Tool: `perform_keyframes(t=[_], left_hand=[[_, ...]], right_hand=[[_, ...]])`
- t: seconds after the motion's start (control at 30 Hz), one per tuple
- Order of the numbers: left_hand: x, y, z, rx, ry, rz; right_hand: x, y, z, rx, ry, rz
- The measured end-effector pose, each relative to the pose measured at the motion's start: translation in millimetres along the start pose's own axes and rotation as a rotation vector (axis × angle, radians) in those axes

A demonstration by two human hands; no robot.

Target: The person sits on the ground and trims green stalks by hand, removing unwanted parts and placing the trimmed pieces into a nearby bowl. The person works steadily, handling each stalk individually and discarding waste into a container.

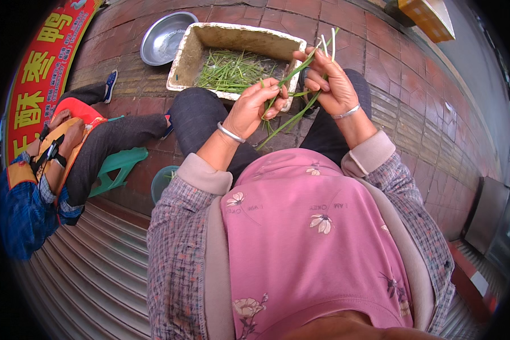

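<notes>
My left hand pinches the green leaves of long thin stalks, which look like scallions or garlic chives, between thumb and fingers. To its right, my right hand holds the same stalks nearer their white ends, which stick up above the fingers. Some green leaves hang down between the hands and over my lap. Both hands are raised above my knees, at the near right side of a white foam box. Loose green stalks and trimmings lie inside the box. Each wrist wears a silver-coloured bangle.
A metal basin stands on the brick paving beyond the box's left side. A greenish bucket is by my left hip. Further left, a person sits near a green plastic stool. A yellow box is at the upper right.
</notes>
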State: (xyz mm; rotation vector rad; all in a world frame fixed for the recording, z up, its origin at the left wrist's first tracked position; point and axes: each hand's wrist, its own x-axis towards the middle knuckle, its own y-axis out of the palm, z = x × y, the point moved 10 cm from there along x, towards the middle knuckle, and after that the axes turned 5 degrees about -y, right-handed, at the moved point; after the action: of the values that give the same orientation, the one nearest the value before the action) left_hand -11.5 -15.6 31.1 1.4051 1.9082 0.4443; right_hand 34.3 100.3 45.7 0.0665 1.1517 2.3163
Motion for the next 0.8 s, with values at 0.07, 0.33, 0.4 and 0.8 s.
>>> perform_keyframes(t=[0.07,0.33,0.4,0.8], left_hand=[[-1,-4,-2,0.072,0.02,-0.024],[0,-14,-5,0.248,0.03,-0.027],[0,-16,-6,0.306,0.039,-0.002],[-2,-112,-14,0.055,0.141,-0.351]], right_hand=[[0,-2,3,-0.011,-0.027,-0.025],[2,-19,21,0.005,-0.138,-0.121],[3,-24,25,0.041,-0.153,-0.144],[1,-25,54,-0.049,-0.266,-0.092]])
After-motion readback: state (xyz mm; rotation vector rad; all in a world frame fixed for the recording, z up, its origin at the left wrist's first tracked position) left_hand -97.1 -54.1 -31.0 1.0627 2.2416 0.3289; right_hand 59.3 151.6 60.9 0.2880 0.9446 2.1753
